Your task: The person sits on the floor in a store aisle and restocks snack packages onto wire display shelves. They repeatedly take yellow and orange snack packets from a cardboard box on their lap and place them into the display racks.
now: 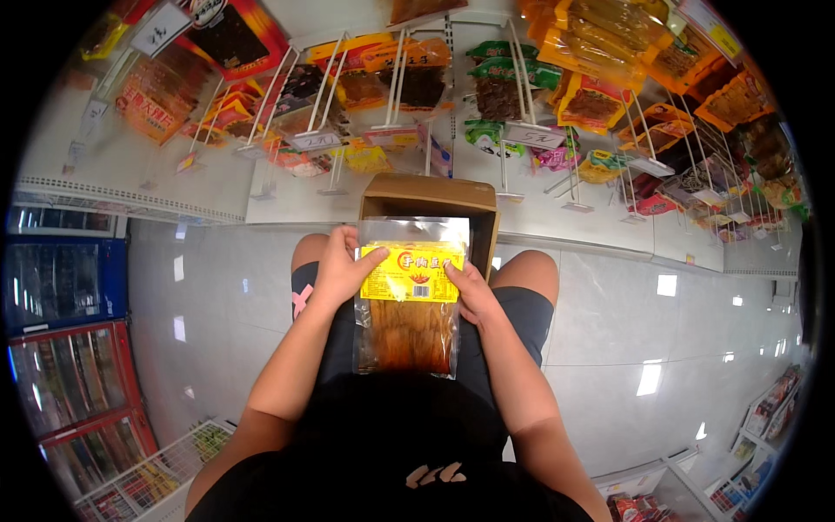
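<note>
Between my two hands is a stack of clear plastic snack packets (409, 333) with yellow printed labels and flat brown food inside. My left hand (346, 264) grips the stack's left edge, its thumb on the label. On the right edge, my right hand (473, 291) holds the packets with the thumb on the front. Beyond them an open cardboard box (427, 188) stands against the shelf base, partly covered by the packets. How many packets are in the stack cannot be told, and most of the box's inside is hidden.
White display shelving (293, 202) runs across the front, with metal hooks (395, 78) holding hanging snack packets (499, 81) and price tags jutting towards me. Glass-door coolers (65, 378) stand at the left. Wire-sided racks (160, 479) with goods are behind me on both sides.
</note>
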Available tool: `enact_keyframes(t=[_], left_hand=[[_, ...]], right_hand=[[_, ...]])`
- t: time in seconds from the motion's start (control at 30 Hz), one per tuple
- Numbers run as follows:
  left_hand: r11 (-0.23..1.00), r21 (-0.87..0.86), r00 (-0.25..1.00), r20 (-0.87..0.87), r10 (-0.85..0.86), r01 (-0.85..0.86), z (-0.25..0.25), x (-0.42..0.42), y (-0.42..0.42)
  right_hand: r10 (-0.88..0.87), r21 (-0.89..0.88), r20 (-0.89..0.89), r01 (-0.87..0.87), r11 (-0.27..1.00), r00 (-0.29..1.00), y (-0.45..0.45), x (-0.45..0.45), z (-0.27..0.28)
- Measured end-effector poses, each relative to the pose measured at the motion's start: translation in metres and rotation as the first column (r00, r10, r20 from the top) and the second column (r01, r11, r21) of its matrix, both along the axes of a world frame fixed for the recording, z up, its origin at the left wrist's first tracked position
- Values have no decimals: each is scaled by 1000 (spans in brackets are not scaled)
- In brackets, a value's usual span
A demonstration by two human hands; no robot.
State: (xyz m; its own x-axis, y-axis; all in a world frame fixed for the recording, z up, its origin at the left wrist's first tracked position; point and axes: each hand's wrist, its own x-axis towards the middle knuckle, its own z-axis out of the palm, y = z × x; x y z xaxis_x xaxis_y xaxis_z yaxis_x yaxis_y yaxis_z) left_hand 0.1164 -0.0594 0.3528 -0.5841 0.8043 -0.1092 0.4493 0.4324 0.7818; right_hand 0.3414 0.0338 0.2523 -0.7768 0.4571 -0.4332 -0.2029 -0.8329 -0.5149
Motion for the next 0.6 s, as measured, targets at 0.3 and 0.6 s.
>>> enact_keyframes(t=[0.3, 0.6], left_hand=[[989, 91, 902, 426, 70, -119, -10, -10, -19], [870, 424, 906, 420, 55, -249, 62, -23, 3]], right_hand=[[-5, 101, -57, 11, 995, 998, -5, -2, -20], [-6, 37, -17, 6, 999, 1000, -3, -4, -6]])
